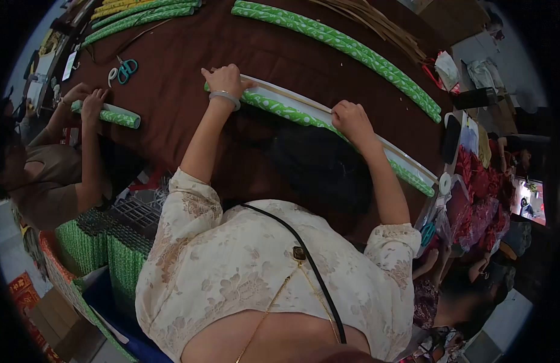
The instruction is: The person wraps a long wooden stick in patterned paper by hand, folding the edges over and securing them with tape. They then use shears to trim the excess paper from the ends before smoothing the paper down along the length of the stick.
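We judge the rolling half done: our left hand (225,78) and right hand (352,118) curl over the long green roll (280,110) on the worktop (183,66), its white edge (304,103) still bare, finished rolls (352,45) beyond.

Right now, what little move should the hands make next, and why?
Probably slide the right hand further along the roll, toward its far end: the left hand pins one end, the right presses mid-roll, and the white strip beyond it lies unheld.

Dim indoor light, fisheye warp, dark vignette
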`<move>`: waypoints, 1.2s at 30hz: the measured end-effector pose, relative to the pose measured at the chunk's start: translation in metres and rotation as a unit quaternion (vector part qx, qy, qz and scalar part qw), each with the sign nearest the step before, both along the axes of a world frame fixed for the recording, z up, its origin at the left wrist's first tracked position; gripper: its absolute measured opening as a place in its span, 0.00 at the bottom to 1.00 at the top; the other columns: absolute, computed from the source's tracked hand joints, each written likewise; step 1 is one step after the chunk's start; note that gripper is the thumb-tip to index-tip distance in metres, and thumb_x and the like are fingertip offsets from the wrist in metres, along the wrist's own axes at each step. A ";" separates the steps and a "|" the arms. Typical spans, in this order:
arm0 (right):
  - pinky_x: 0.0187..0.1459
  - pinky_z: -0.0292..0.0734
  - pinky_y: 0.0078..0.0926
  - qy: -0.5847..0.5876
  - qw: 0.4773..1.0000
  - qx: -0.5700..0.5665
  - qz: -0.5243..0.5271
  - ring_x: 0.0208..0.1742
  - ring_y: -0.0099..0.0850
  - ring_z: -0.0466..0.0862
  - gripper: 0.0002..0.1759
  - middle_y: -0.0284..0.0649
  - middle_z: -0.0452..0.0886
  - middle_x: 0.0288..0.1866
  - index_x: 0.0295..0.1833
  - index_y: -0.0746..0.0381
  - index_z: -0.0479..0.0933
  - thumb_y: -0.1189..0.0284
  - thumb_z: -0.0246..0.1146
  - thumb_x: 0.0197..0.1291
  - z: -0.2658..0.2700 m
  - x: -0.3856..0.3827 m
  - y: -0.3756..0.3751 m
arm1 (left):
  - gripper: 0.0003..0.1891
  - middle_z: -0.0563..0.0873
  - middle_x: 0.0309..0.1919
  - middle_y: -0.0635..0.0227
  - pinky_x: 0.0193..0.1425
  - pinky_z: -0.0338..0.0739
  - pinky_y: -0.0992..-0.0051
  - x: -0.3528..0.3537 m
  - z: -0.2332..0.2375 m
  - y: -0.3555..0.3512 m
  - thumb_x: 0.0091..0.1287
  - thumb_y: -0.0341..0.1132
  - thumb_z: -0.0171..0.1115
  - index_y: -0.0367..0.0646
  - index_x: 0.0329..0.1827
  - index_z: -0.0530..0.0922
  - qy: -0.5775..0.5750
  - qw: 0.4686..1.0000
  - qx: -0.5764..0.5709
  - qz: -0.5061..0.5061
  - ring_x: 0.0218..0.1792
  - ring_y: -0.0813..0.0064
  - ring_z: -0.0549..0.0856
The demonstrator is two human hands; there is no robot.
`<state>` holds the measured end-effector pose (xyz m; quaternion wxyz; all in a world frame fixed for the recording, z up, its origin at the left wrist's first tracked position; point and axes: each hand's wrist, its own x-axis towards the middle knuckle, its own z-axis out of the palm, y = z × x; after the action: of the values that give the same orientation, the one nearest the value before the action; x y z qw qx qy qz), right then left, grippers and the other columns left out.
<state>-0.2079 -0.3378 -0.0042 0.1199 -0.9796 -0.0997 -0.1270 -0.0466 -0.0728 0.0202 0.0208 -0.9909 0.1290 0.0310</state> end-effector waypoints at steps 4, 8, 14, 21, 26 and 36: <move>0.36 0.70 0.33 0.003 1.000 -0.003 -0.009 0.32 0.38 0.79 0.03 0.40 0.78 0.30 0.28 0.62 0.76 0.76 0.57 0.49 0.000 0.001 0.000 | 0.34 0.86 0.38 0.59 0.64 0.57 0.47 -0.001 0.002 0.000 0.44 0.65 0.66 0.42 0.40 0.81 0.008 1.000 -0.002 0.001 0.52 0.52 0.80; 0.34 0.69 0.34 0.000 0.999 -0.022 -0.024 0.30 0.38 0.78 0.03 0.40 0.77 0.29 0.27 0.61 0.74 0.74 0.56 0.49 0.000 0.001 0.002 | 0.33 0.86 0.37 0.59 0.64 0.58 0.48 -0.002 0.003 0.000 0.44 0.64 0.66 0.42 0.40 0.82 0.002 1.000 -0.004 -0.004 0.51 0.53 0.81; 0.34 0.69 0.34 -0.027 0.999 -0.037 -0.018 0.29 0.38 0.78 0.03 0.40 0.76 0.27 0.27 0.60 0.73 0.73 0.57 0.49 -0.004 0.001 0.001 | 0.33 0.86 0.37 0.59 0.64 0.58 0.48 0.000 -0.001 0.000 0.44 0.64 0.67 0.42 0.39 0.82 -0.002 1.000 0.001 0.000 0.50 0.53 0.81; 0.33 0.68 0.33 -0.036 0.999 -0.018 -0.012 0.29 0.36 0.78 0.03 0.39 0.76 0.25 0.27 0.60 0.73 0.73 0.59 0.49 0.002 0.002 0.005 | 0.33 0.86 0.37 0.59 0.64 0.58 0.48 -0.001 0.000 -0.001 0.44 0.64 0.67 0.42 0.39 0.82 -0.011 1.000 0.003 0.001 0.51 0.52 0.80; 0.32 0.68 0.33 -0.044 0.999 -0.011 -0.018 0.29 0.36 0.78 0.03 0.39 0.75 0.25 0.27 0.60 0.72 0.74 0.59 0.49 -0.002 0.002 0.005 | 0.33 0.86 0.37 0.58 0.64 0.58 0.48 -0.002 0.000 -0.001 0.45 0.64 0.67 0.41 0.39 0.81 -0.011 1.000 -0.001 0.000 0.51 0.53 0.80; 0.32 0.68 0.33 -0.050 0.998 -0.017 -0.027 0.27 0.38 0.77 0.04 0.40 0.75 0.25 0.29 0.60 0.71 0.73 0.59 0.52 -0.004 0.001 0.005 | 0.31 0.87 0.35 0.60 0.63 0.59 0.48 -0.001 -0.003 0.001 0.45 0.64 0.67 0.43 0.36 0.82 -0.022 1.000 -0.004 -0.006 0.47 0.55 0.82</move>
<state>-0.2067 -0.3326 -0.0080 0.0945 -0.9763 -0.0811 -0.1768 -0.0474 -0.0714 0.0169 0.0201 -0.9906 0.1348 0.0089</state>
